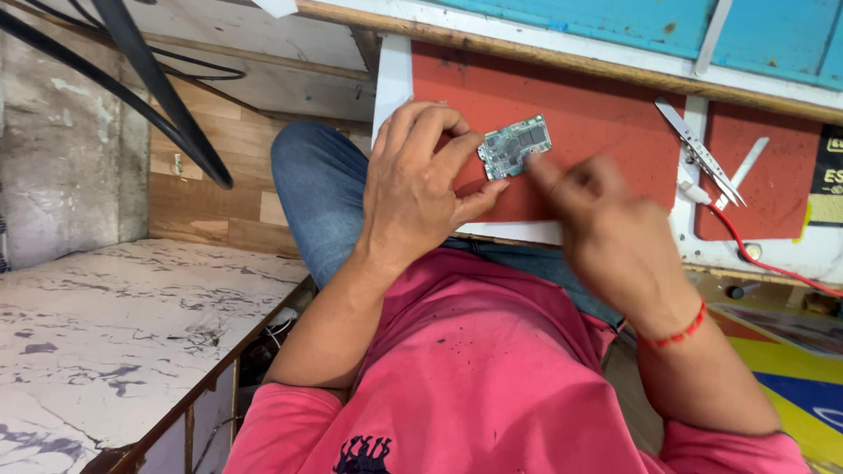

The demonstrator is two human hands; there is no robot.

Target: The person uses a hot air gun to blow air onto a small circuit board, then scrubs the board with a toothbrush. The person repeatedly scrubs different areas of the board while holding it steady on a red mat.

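**Operator:** While the left hand (413, 197) steadies the circuit board (515, 146), what is the state of each grip?

**Technician:** Left grip: thumb below and fingertips above, pinching the board's left edge. Right hand (606, 219): blurred by motion, one finger stretched toward the board's right edge. Whether that grip is clenched on a small item or released, I cannot tell.

**Operator:** Where is the board located?

**Technician:** It lies on the red mat (606, 114), which covers the white-framed surface (392, 83). It sits at about 12 o'clock from the torso, between the two hands. Metal tweezers (700, 152) rest on the surface at 3 o'clock from the board, well apart from it. A red wire (762, 259) runs off at about 4 o'clock.

**Operator:** How is the step in hand best executed?

**Technician:** In my judgement: hold the board by its edges only, keeping fingertips off the components. Keep it flat against the mat so it does not rock. Bring the right finger in slowly; light pressure suffices.

**Operator:** State the orientation.

**Technician:** Component side faces up. The long axis runs roughly from 8 o'clock to 2 o'clock, the right end tilted slightly away from the person. The short edges face the two hands.
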